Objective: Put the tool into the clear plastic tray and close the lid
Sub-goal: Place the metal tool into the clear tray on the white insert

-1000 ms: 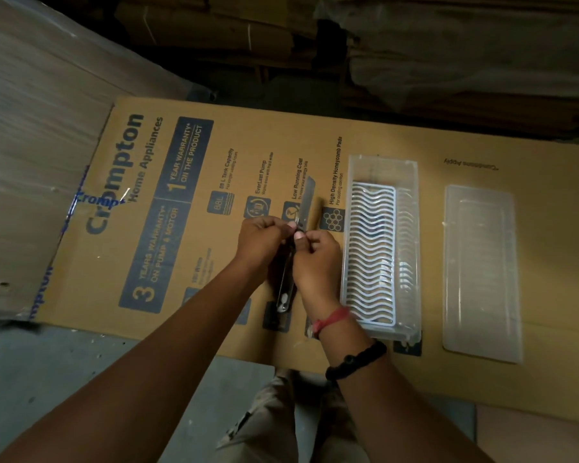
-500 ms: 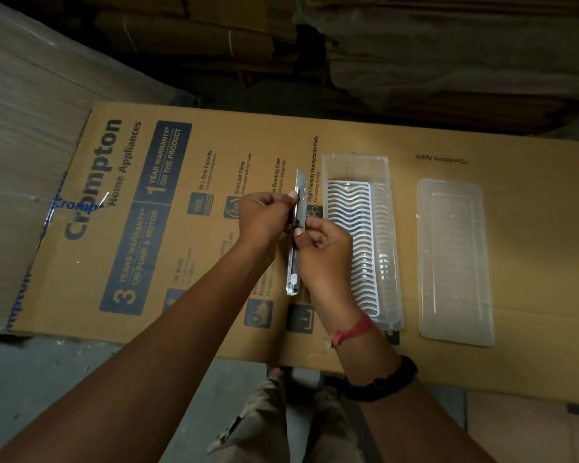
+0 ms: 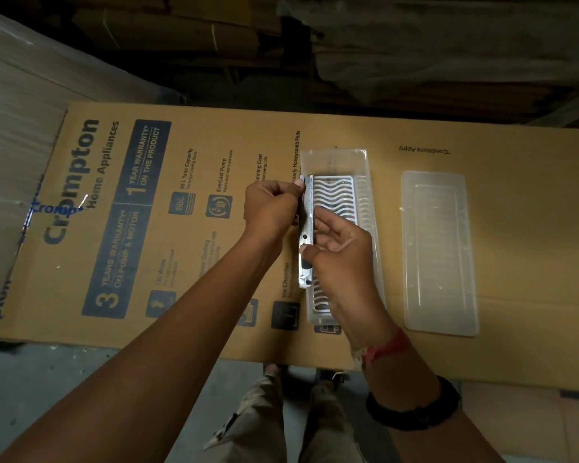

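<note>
Both hands hold the tool [image 3: 306, 235] at the clear tray's [image 3: 371, 208] left rim: left hand [image 3: 273, 212] grip pinches its far end, right hand [image 3: 340, 259] grip clasps its middle. The lid [image 3: 438, 252] lies apart on the worktop [image 3: 532, 228].

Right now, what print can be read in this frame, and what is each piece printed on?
All of it is on the cardboard sheet:
"Crompton Home Appliances"
"1 YEAR WARRANTY* ON THE PRODUCT"
"3 YEARS WARRANTY* ON PUMP & MOTOR"
"88 L Tank Capacity"
"EverLast Pump"
"...unning Cost", its start hidden by the left hand
"...nsity Honeycomb Pads", partly hidden
"*Conditions Apply", upside down
Smaller print under these headings: too blurred.
Tool, tray, lid: no readable text.
</note>
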`<state>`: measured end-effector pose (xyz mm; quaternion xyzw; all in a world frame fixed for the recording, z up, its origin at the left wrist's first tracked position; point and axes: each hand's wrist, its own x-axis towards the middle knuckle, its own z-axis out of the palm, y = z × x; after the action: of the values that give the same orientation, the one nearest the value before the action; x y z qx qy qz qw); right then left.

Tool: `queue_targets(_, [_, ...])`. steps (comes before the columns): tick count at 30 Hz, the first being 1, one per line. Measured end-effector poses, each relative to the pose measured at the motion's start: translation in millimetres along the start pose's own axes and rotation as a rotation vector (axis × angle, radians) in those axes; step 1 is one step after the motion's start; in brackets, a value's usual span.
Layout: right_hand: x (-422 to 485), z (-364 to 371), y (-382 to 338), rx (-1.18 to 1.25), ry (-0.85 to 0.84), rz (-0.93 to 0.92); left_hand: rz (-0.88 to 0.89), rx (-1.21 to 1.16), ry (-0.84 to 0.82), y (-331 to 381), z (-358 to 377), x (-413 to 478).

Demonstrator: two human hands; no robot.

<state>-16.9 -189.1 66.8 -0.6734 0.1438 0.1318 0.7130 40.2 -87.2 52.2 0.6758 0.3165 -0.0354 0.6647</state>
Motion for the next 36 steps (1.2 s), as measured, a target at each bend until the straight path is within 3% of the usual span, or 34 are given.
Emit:
queue_targets(7, [2, -14, 6, 0.007, 0.064, 0.023, 0.154, 0.210, -0.103, -1, 7, -9])
queue_targets(13, [5, -17, 10, 0.004, 0.059, 0.043, 0.178, 0.382, -0.136, -2, 12, -7])
queue_targets(30, [7, -41, 8, -0.109, 0.142, 0.026, 0.074, 0.282, -0.202, 1, 36, -10])
queue_targets(32, [4, -42, 8, -0.196, 0.185, 0.006, 0.063, 0.287, -0.195, 1, 38, -9])
queue_targets(36, [1, -39, 13, -0.677, 0.174, -0.149, 0.028, 0.330, -0.192, -2, 41, -10])
